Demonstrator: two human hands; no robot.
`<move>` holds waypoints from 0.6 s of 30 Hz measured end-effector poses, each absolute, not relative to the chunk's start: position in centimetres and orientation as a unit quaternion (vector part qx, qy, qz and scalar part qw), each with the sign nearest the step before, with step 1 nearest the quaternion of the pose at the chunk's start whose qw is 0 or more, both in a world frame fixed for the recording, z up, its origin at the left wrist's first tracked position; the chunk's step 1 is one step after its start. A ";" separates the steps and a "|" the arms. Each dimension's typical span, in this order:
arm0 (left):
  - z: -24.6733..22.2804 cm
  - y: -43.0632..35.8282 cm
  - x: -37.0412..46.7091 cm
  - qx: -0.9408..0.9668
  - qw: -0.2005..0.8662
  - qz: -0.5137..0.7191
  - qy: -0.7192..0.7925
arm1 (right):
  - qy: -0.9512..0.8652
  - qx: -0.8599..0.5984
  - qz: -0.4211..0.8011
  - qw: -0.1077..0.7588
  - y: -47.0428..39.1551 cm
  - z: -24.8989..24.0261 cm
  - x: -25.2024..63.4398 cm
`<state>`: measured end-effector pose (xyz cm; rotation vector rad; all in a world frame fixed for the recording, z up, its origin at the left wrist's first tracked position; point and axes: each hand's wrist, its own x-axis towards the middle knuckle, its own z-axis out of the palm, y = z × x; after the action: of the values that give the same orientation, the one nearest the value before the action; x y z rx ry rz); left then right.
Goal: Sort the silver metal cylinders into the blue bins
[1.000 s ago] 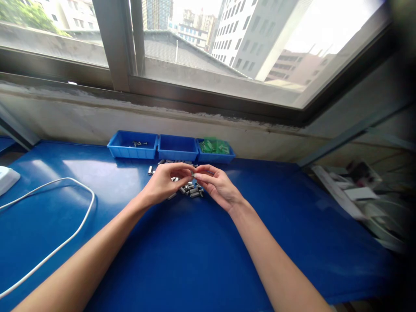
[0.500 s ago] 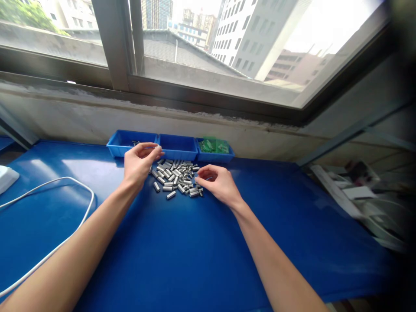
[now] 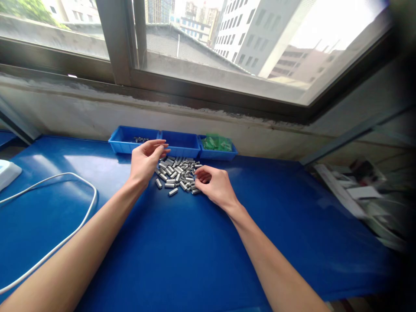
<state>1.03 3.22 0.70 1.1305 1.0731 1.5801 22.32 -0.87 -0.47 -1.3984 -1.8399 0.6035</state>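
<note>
Several short silver hex metal spacers (image 3: 173, 192) lie in a loose pile on the blue tabletop (image 3: 182, 251). My left hand (image 3: 147, 161) hovers over the pile's back left side, in front of the blue bins. Its fingers are stretched forward and slightly apart, with nothing visible between them. At the pile's right edge, my right hand (image 3: 216, 185) is low, with fingers curled and thumb drawn close to them. What its fingertips hold, if anything, is hidden among the spacers.
Behind the pile stand three joined blue bins: the left bin (image 3: 121, 146) has small metal parts, the middle bin (image 3: 182, 151) shows a bare inside, and the right one holds green plastic bags (image 3: 217, 143). A white cable (image 3: 92, 197) loops on the left.
My left hand has moved slightly right, and its fingertips have parted. My right hand's fingers have curled in closer to the pile. The view has shifted a little.
</note>
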 end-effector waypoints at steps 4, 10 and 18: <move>0.4 2.9 1.5 0.508 0.448 0.592 0.436 | -0.661 -0.553 0.264 0.432 -0.6 -0.3 22.3; 0.5 1.8 2.6 0.610 0.478 0.491 0.398 | -0.509 -0.515 0.451 0.522 -0.1 0.0 22.4; 0.3 0.8 3.6 0.676 0.456 0.459 0.352 | -0.411 -0.435 0.581 0.551 -0.6 0.3 21.8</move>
<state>3.55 0.82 0.31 1.6681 0.8669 1.1319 21.84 -0.56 0.33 -1.0296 -0.9730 1.3758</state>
